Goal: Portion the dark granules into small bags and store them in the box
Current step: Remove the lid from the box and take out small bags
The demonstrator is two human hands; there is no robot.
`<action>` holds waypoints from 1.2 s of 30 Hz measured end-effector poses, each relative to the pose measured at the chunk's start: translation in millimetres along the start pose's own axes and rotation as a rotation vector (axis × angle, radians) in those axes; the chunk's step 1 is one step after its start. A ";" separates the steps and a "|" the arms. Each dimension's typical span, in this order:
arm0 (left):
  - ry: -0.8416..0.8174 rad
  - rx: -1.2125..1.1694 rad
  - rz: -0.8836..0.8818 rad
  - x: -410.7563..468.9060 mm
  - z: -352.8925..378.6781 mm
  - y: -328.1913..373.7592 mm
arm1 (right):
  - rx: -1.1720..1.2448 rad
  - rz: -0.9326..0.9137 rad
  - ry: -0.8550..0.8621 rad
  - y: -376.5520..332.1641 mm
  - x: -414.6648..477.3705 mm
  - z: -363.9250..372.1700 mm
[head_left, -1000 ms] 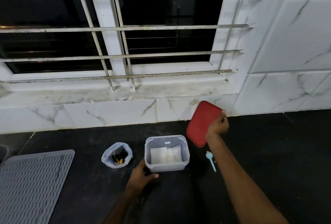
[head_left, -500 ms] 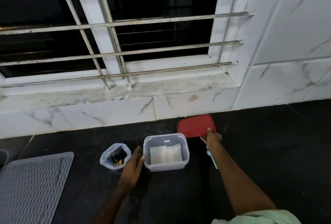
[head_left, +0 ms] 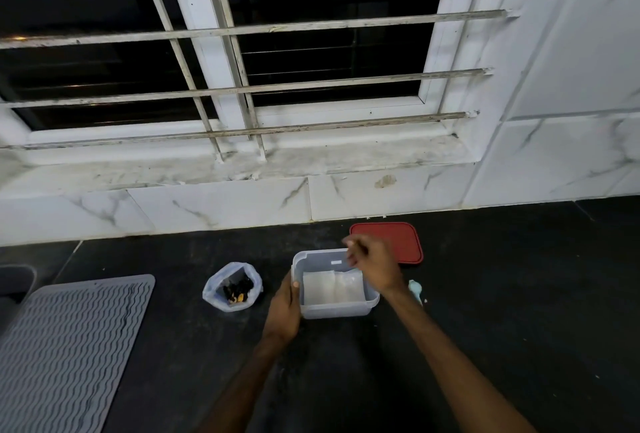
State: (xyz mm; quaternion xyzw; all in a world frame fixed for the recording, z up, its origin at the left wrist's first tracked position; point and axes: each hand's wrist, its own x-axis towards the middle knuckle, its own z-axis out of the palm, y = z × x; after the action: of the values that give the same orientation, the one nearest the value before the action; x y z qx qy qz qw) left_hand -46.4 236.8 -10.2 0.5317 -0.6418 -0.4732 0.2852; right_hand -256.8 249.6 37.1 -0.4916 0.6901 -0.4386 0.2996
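Two bare hands of yours are working over a dark stone floor (head_left: 519,294), which is lying below a white marble-patterned wall (head_left: 225,204) and a barred window (head_left: 242,86). Largest on that floor, a grey ribbed mat (head_left: 69,349) is sitting at your far left, well apart from everything else. Next in size, a translucent plastic box (head_left: 334,309) is standing open in the middle, and flat clear small bags (head_left: 332,285) are lying inside it on the bottom. Behind the box and to its right, a red lid (head_left: 407,242) is lying flat on the floor, near the wall. Your left hand (head_left: 284,308) is pressing against the box's left wall, fingers closed together along the side with the thumb hooking over the rim. Your right hand (head_left: 375,264) is hovering over the box's far right corner, blurred; its fingers are looking loosely curled and bunched, and you cannot tell whether they are pinching anything. Left of the box, near but not touching it, a small open plastic bag (head_left: 211,294) is sitting upright, holding the dark granules (head_left: 239,289) with a few yellowish bits among them. Smallest, a pale blue spoon (head_left: 415,289) is peeking out just right of the box, mostly hidden behind your right forearm.
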 end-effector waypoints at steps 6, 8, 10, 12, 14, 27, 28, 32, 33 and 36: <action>-0.031 -0.052 -0.107 1.0 8.0 -10.6 | -0.709 0.237 -0.406 9.5 6.4 55.2; -0.041 -0.029 -0.117 0.2 6.9 -11.4 | -0.795 0.270 -0.413 8.8 8.7 60.8; -0.048 0.007 -0.121 -2.7 5.7 -5.5 | -0.856 0.229 -0.401 8.4 12.1 65.9; -0.058 0.020 -0.140 -5.3 4.9 -0.6 | -0.907 0.236 -0.430 3.5 16.3 67.7; -0.061 0.044 -0.156 -8.2 4.1 1.0 | -0.961 0.220 -0.459 1.1 19.6 68.6; 0.030 0.044 -0.205 -15.1 14.3 7.2 | -0.895 0.186 -0.396 -0.2 9.0 58.8; 0.033 0.050 -0.216 -14.9 14.7 8.5 | -0.854 0.174 -0.366 1.2 8.4 57.4; 0.036 0.066 -0.231 -13.2 15.1 10.9 | -0.815 0.144 -0.389 4.7 5.7 51.5; 0.040 0.067 -0.229 -12.7 15.3 9.9 | -0.819 0.136 -0.384 2.8 5.2 50.0; 0.040 0.025 -0.243 -12.5 16.1 9.1 | -0.814 0.102 -0.303 -2.2 4.6 47.1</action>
State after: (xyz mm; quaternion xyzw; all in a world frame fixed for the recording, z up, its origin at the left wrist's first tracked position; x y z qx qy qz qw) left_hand -60.8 253.5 -6.4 0.6183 -0.5730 -0.4855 0.2318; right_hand -217.6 230.3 18.6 -0.5936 0.7784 -0.0385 0.2006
